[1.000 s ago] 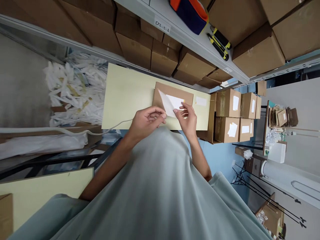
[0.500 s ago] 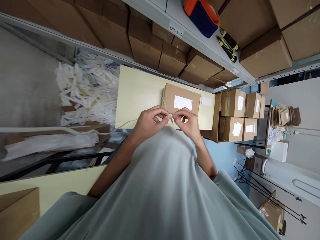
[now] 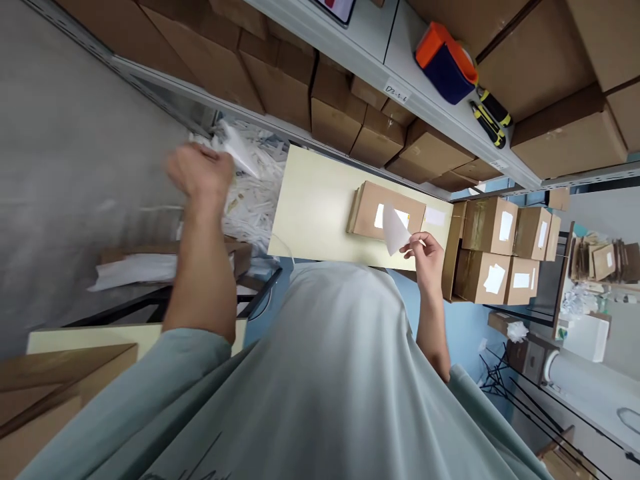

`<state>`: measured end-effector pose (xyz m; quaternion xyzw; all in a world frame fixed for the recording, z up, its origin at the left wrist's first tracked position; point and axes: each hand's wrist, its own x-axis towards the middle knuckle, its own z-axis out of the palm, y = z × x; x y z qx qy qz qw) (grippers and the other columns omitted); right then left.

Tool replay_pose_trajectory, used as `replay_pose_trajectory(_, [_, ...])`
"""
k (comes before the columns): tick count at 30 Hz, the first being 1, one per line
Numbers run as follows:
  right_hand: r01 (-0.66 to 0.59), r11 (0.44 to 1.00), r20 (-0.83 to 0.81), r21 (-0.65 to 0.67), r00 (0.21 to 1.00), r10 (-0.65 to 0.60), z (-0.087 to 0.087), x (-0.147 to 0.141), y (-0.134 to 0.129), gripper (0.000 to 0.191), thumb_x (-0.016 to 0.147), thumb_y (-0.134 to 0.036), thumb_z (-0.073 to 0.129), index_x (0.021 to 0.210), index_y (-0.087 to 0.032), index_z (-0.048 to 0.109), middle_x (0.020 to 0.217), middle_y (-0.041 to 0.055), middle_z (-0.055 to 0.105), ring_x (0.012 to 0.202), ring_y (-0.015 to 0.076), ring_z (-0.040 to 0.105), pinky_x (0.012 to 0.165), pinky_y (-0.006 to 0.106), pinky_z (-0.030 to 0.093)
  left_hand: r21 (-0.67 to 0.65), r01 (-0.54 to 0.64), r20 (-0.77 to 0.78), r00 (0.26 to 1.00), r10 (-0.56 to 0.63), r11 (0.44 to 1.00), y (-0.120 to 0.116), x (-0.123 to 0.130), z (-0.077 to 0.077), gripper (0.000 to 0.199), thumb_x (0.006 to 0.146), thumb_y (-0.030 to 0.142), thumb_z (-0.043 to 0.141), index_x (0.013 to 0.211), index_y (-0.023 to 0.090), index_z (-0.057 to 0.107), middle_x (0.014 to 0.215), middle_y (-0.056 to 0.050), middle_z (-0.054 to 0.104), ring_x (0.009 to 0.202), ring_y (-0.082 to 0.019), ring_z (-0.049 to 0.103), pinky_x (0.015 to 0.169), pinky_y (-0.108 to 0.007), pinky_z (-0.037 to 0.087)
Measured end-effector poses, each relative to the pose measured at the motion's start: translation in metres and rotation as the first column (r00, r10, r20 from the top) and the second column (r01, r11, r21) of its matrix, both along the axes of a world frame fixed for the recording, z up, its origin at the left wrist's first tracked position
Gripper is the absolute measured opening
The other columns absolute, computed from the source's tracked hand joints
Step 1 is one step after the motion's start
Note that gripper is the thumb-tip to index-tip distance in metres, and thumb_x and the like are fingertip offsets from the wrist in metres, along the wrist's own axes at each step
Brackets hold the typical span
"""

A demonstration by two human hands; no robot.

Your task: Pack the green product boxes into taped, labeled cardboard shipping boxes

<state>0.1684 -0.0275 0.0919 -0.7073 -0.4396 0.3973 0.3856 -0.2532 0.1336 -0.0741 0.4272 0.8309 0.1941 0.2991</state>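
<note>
My right hand (image 3: 424,257) pinches a corner of a thin white label (image 3: 393,230), which curls up over the cardboard box on the table. Far out to the left, my left hand (image 3: 203,170) is a blurred fist with its back to me. A white paper strip (image 3: 241,152) sticks out beside its fingers, above a heap of white paper scraps (image 3: 255,217). Under the label lies the flat cardboard box (image 3: 367,210), with a white sticker on its top partly hidden by the label.
The box rests on a pale yellow table (image 3: 310,200); another white sheet (image 3: 437,215) lies at its right end. Labelled cartons (image 3: 483,227) are stacked to the right. A shelf along the back holds boxes, an orange-and-blue holder (image 3: 445,63) and yellow-black cutters (image 3: 487,123).
My hands were together over the box, pinching a thin piece edge-on. They have parted: the left has swung far left, the right has moved right with the label. The view has shifted left.
</note>
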Motion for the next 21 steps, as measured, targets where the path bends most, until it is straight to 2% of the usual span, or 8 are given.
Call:
replay_pose_trajectory(1, [-0.002,1.0,-0.006,0.003,1.0,0.002,-0.002,-0.001,-0.001,0.02,0.095,-0.042,0.077,0.089,-0.025,0.07,0.078,-0.0024,0.068,0.074,0.0185,0.075,0.066,0.03,0.059,-0.003,-0.077,-0.002,0.997,0.077,0.997,0.015,-0.016,0.003,0.056,0.105,0.013,0.059,0.156,-0.009,0.054,0.173,-0.032,0.057,0.168,-0.04,0.049,0.144,-0.065,0.029])
replay_pose_trajectory(4, [-0.009,1.0,-0.008,0.018,1.0,0.009,-0.01,-0.005,-0.002,0.023,0.096,-0.046,0.079,0.092,-0.025,0.072,0.084,-0.0001,0.071,0.08,0.0198,0.077,0.067,0.03,0.062,0.065,0.042,0.037,0.998,-0.044,0.997,0.053,-0.041,0.015,0.122,0.092,0.012,0.082,0.175,-0.014,-0.003,0.196,-0.033,-0.005,0.186,-0.034,-0.002,0.151,-0.054,-0.003])
replay_pose_trajectory(6, [0.004,0.999,0.015,0.048,1.0,-0.005,-0.015,-0.009,0.0,0.024,0.096,-0.047,0.078,0.092,-0.025,0.072,0.088,0.0012,0.072,0.084,0.02,0.077,0.068,0.031,0.063,0.115,0.116,0.059,0.991,-0.124,0.986,0.065,-0.033,0.023,0.136,0.092,0.022,0.09,0.176,-0.012,-0.011,0.194,-0.034,-0.017,0.185,-0.037,-0.014,0.149,-0.057,-0.011])
replay_pose_trajectory(8, [0.025,0.995,0.071,0.1,0.997,-0.032,-0.019,-0.013,0.002,0.023,0.097,-0.047,0.077,0.091,-0.025,0.072,0.093,0.0023,0.072,0.088,0.0199,0.076,0.072,0.031,0.064,0.166,0.138,0.115,0.981,-0.158,0.976,0.056,0.002,0.031,0.126,0.097,0.034,0.091,0.179,-0.008,0.005,0.196,-0.033,0.002,0.185,-0.041,0.001,0.15,-0.061,-0.001])
replay_pose_trajectory(10, [0.029,0.986,0.161,0.162,0.985,-0.056,-0.023,-0.015,0.004,0.022,0.1,-0.045,0.074,0.092,-0.025,0.072,0.096,0.0031,0.072,0.089,0.0194,0.074,0.075,0.032,0.064,0.283,0.185,0.279,0.923,-0.265,0.941,0.025,0.056,0.039,0.075,0.108,0.042,0.079,0.161,-0.003,0.053,0.178,-0.025,0.055,0.171,-0.039,0.046,0.144,-0.063,0.028])
replay_pose_trajectory(12, [-0.019,0.972,0.27,0.235,0.962,-0.046,-0.027,-0.016,0.004,0.02,0.104,-0.043,0.07,0.095,-0.025,0.071,0.098,0.004,0.071,0.089,0.0193,0.071,0.077,0.032,0.064,0.347,0.216,0.576,0.719,-0.39,0.912,-0.02,0.118,0.049,0.059,0.103,0.063,0.08,0.126,0.009,0.077,0.138,-0.017,0.083,0.135,-0.035,0.077,0.129,-0.06,0.054])
replay_pose_trajectory(16, [-0.307,0.905,0.508,0.294,0.853,0.124,-0.034,-0.018,-0.003,0.014,0.112,-0.033,0.066,0.102,-0.026,0.072,0.1,0.0068,0.073,0.094,0.0226,0.072,0.081,0.036,0.063,0.179,0.149,0.941,0.263,-0.214,0.972,-0.107,0.211,0.067,0.067,0.081,0.082,0.092,0.1,0.019,0.078,0.108,-0.014,0.087,0.1,-0.029,0.085,0.105,-0.053,0.071])
replay_pose_trajectory(21, [-0.582,0.812,0.703,0.053,0.599,0.384,-0.049,-0.018,-0.02,0.014,0.116,-0.026,0.065,0.107,-0.025,0.076,0.104,0.0096,0.076,0.097,0.0246,0.075,0.088,0.038,0.06,-0.008,0.033,0.973,0.231,0.0,0.999,-0.142,0.239,0.066,0.065,0.065,0.074,0.104,0.091,0.021,0.075,0.089,-0.005,0.081,0.086,-0.022,0.079,0.094,-0.044,0.073])
